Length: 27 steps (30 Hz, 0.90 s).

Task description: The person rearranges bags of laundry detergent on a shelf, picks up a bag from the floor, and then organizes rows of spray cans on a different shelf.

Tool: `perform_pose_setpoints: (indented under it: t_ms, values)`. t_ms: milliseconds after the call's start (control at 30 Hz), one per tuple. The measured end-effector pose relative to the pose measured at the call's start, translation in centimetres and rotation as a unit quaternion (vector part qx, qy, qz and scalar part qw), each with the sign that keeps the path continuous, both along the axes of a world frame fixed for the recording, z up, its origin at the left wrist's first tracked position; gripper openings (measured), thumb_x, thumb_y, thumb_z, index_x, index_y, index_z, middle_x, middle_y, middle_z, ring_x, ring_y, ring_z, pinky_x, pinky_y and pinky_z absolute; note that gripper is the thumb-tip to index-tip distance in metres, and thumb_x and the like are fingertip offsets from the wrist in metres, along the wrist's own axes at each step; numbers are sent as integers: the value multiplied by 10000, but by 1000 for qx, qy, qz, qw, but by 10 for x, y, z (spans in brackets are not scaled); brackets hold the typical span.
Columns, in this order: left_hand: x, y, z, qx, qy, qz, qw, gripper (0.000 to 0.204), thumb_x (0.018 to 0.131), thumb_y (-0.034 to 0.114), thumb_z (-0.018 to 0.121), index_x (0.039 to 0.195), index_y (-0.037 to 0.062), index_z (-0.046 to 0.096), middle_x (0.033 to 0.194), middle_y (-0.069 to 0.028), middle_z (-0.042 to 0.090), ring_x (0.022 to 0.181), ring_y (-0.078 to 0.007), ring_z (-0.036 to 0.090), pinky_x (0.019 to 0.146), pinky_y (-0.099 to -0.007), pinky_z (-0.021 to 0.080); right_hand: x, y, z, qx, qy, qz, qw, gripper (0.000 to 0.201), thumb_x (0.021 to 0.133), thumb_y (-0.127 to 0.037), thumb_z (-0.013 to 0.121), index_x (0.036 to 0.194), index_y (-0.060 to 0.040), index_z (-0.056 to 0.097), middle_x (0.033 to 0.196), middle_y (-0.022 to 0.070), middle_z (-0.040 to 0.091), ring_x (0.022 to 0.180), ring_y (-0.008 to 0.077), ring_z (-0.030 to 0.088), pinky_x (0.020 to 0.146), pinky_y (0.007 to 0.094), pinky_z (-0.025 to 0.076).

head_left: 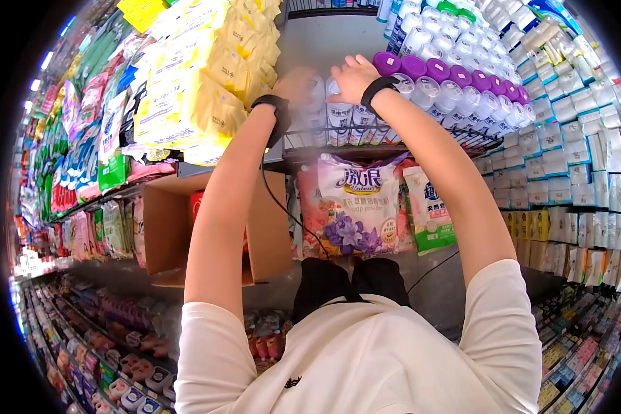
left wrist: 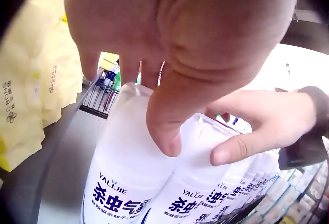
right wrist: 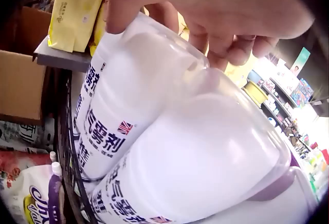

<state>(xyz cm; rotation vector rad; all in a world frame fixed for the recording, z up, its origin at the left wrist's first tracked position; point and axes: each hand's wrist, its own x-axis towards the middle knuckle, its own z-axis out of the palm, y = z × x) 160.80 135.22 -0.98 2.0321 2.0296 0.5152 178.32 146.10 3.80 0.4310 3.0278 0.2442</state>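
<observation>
A row of white spray cans with clear caps [head_left: 339, 123] [left wrist: 193, 175] stands in a wire rack. At its left end, my left hand [head_left: 295, 87] [left wrist: 180, 39] grips the top of a can [left wrist: 128, 147], thumb on the near side and fingers behind; it is slightly blurred in the head view. Beside it, my right hand [head_left: 353, 79] [left wrist: 272, 121] [right wrist: 216, 8] holds the cap of a neighbouring can [right wrist: 115, 105], thumb in front and fingers over the far side. The caps partly hide the fingertips.
Yellow packs [head_left: 200, 90] are piled left of the cans, purple-capped cans [head_left: 438, 69] at the right. Below are an open cardboard box [head_left: 269, 228] and washing powder bags [head_left: 359, 207]. The wire rack edge [head_left: 400, 138] runs along the front. A cable hangs beside my left arm.
</observation>
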Motion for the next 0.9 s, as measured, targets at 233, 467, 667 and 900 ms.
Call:
perform_pose_setpoints:
  t_ms: [233, 467, 667, 900]
  values:
    - [38, -10, 48, -91, 38, 118, 988, 765, 653, 342, 823, 1231, -47, 508, 1222, -237, 513, 1149, -355, 508, 971, -386, 438, 5, 9, -5, -5, 2, 59, 998, 594, 686, -390, 752, 1201, -159, 567, 1086, 90, 634, 1123, 244, 496, 947, 361, 335]
    - [21, -1, 31, -83, 26, 77, 993, 719, 651, 295, 817, 1223, -34, 533, 1172, -221, 559, 1109, -352, 540, 950, -377, 448, 1, 8, -7, 3, 0, 56, 998, 511, 687, -318, 706, 1152, -143, 587, 1062, 96, 638, 1119, 250, 501, 938, 349, 346]
    - [15, 0, 25, -75, 10, 61, 995, 720, 637, 209, 818, 1254, -16, 523, 1216, -210, 550, 1140, -349, 525, 981, -372, 430, 1, 6, -5, -10, -3, 50, 999, 470, 700, -275, 670, 1141, -134, 592, 1051, 105, 643, 1116, 257, 511, 946, 344, 354]
    - [19, 1, 26, -94, 31, 78, 992, 730, 652, 180, 807, 1289, 8, 496, 1257, -199, 528, 1171, -352, 510, 998, -376, 424, 0, 0, -3, -14, -11, 29, 999, 455, 713, -250, 652, 1143, -111, 596, 1072, 120, 642, 1115, 266, 514, 958, 342, 346]
